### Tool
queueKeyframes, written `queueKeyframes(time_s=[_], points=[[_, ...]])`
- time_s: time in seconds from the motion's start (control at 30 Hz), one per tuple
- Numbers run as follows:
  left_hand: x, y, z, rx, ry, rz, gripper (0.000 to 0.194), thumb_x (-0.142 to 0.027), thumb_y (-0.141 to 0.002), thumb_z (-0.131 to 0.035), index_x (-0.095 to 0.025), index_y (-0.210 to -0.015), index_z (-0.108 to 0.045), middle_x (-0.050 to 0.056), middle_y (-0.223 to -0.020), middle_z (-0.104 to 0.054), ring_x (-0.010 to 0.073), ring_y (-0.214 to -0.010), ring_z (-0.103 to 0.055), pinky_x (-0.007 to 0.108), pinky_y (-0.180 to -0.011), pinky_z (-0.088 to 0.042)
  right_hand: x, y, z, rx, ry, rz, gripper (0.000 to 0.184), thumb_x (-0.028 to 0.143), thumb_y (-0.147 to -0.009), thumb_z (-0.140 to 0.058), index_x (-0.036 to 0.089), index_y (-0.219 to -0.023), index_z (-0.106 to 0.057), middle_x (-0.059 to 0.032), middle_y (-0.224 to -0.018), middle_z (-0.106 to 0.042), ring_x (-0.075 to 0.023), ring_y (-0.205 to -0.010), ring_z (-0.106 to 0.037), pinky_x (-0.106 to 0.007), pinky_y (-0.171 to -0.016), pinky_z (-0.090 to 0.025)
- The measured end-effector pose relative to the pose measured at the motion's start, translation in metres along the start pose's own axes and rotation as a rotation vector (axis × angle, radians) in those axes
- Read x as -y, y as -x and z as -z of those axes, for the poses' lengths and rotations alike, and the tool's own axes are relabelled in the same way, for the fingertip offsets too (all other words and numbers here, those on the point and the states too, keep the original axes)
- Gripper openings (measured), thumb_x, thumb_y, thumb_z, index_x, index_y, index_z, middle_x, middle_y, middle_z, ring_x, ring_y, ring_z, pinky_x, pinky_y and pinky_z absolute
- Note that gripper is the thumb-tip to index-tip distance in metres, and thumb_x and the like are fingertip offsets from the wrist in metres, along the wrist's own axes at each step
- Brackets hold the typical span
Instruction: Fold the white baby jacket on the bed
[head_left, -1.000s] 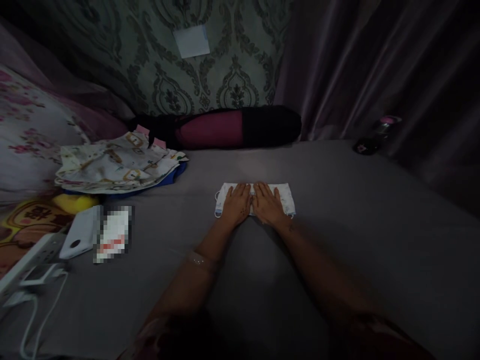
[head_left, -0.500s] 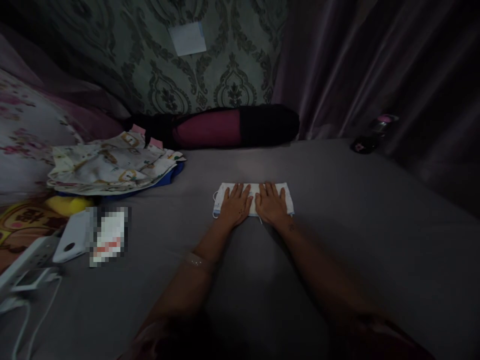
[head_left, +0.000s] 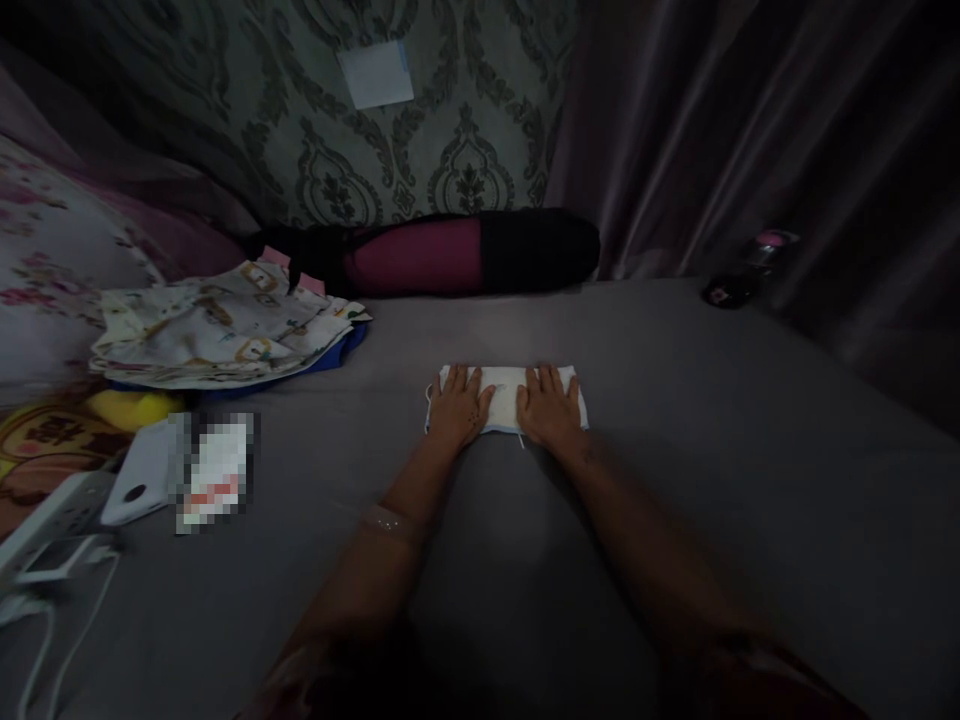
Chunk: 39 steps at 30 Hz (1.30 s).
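A white face mask lies flat on the grey bedsheet, with a blue lower edge. Part of a thin ear loop sticks out on its left, and a short white strand shows below it. My left hand rests palm down on the mask's left part, fingers stretched away from me. On the right part lies my right hand, also flat with its fingers extended. Between the two thumbs a strip of the mask is bare. My palms hide both side portions.
Folded printed cloth is piled at the left. Nearer stand a white power bank and a power strip with cables. A black and pink roll lies along the wall. At the far right is a dark bottle.
My hands have slid apart over the mask, the left one to the left and the right one slightly to the right, baring more of its middle.
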<state>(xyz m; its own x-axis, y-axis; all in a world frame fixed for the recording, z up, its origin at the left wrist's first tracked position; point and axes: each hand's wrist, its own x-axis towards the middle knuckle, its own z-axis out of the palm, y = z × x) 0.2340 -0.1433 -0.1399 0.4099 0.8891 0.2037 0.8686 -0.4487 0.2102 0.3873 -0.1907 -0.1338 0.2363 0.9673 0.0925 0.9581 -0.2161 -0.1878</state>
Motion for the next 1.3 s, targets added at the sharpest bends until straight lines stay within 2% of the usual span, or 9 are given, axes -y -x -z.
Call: queueKeyframes(time_s=[0.3, 0.43, 0.53, 0.7, 0.77, 1.17, 1.3], points=[[-0.001, -0.001, 0.000, 0.028, -0.055, -0.004, 0.058, -0.047, -0.100, -0.026, -0.014, -0.143, -0.045, 0.017, -0.151, -0.042, 0.0320, -0.144, -0.030, 0.054, -0.117, -0.022, 0.001, 0.003, 0.003, -0.019, -0.004, 0.009, 0.057, 0.034, -0.100, -0.022, 0.008, -0.148, -0.039, -0.0177, -0.155, -0.034, -0.0302, -0.145, -0.024, -0.058, -0.116, -0.012], [0.001, -0.001, 0.005, -0.074, -0.069, -0.003, 0.058, -0.045, -0.100, -0.023, -0.012, -0.138, -0.052, 0.019, -0.146, -0.048, 0.0317, -0.141, -0.036, 0.053, -0.116, -0.023, -0.002, 0.000, 0.006, 0.022, -0.025, -0.028, 0.057, 0.035, -0.100, -0.020, 0.008, -0.148, -0.039, -0.0168, -0.156, -0.032, -0.0295, -0.146, -0.023, -0.058, -0.116, -0.013], [0.005, -0.002, 0.007, -0.141, -0.091, 0.046, 0.058, -0.044, -0.101, -0.020, -0.012, -0.138, -0.053, 0.017, -0.149, -0.045, 0.0304, -0.143, -0.033, 0.052, -0.118, -0.020, -0.006, -0.003, 0.007, -0.031, -0.004, -0.083, 0.057, 0.034, -0.100, -0.020, 0.007, -0.147, -0.038, -0.0173, -0.156, -0.032, -0.0299, -0.145, -0.023, -0.059, -0.115, -0.014], [0.012, -0.003, 0.003, 0.066, -0.096, 0.088, 0.060, -0.046, -0.100, -0.022, -0.015, -0.147, -0.042, 0.016, -0.156, -0.033, 0.0310, -0.146, -0.026, 0.053, -0.118, -0.020, -0.011, -0.003, 0.004, -0.010, 0.015, -0.109, 0.058, 0.034, -0.100, -0.022, 0.005, -0.147, -0.038, -0.0196, -0.156, -0.031, -0.0320, -0.145, -0.023, -0.059, -0.114, -0.017], [0.013, -0.003, 0.002, 0.102, -0.097, 0.099, 0.060, -0.047, -0.100, -0.022, -0.016, -0.149, -0.039, 0.016, -0.158, -0.029, 0.0304, -0.147, -0.024, 0.052, -0.118, -0.019, -0.011, -0.003, 0.003, -0.004, 0.011, -0.111, 0.058, 0.034, -0.100, -0.022, 0.004, -0.148, -0.036, -0.0197, -0.157, -0.030, -0.0324, -0.145, -0.022, -0.059, -0.114, -0.018], [0.022, -0.008, -0.005, 0.077, -0.016, 0.111, 0.058, -0.045, -0.099, -0.031, -0.014, -0.146, -0.041, 0.017, -0.157, -0.029, 0.0299, -0.146, -0.025, 0.045, -0.117, -0.022, -0.011, -0.005, 0.000, 0.003, -0.044, -0.131, 0.057, 0.033, -0.099, -0.025, 0.006, -0.148, -0.036, -0.0192, -0.157, -0.029, -0.0320, -0.146, -0.020, -0.058, -0.114, -0.019], [0.029, -0.013, -0.005, 0.042, 0.044, 0.207, 0.062, -0.046, -0.095, -0.039, -0.009, -0.146, -0.038, 0.022, -0.151, -0.037, 0.0308, -0.138, -0.039, 0.039, -0.112, -0.032, -0.019, -0.011, 0.007, 0.056, -0.137, -0.123, 0.055, 0.033, -0.096, -0.033, 0.008, -0.145, -0.039, -0.0188, -0.157, -0.028, -0.0321, -0.145, -0.021, -0.056, -0.115, -0.020]])
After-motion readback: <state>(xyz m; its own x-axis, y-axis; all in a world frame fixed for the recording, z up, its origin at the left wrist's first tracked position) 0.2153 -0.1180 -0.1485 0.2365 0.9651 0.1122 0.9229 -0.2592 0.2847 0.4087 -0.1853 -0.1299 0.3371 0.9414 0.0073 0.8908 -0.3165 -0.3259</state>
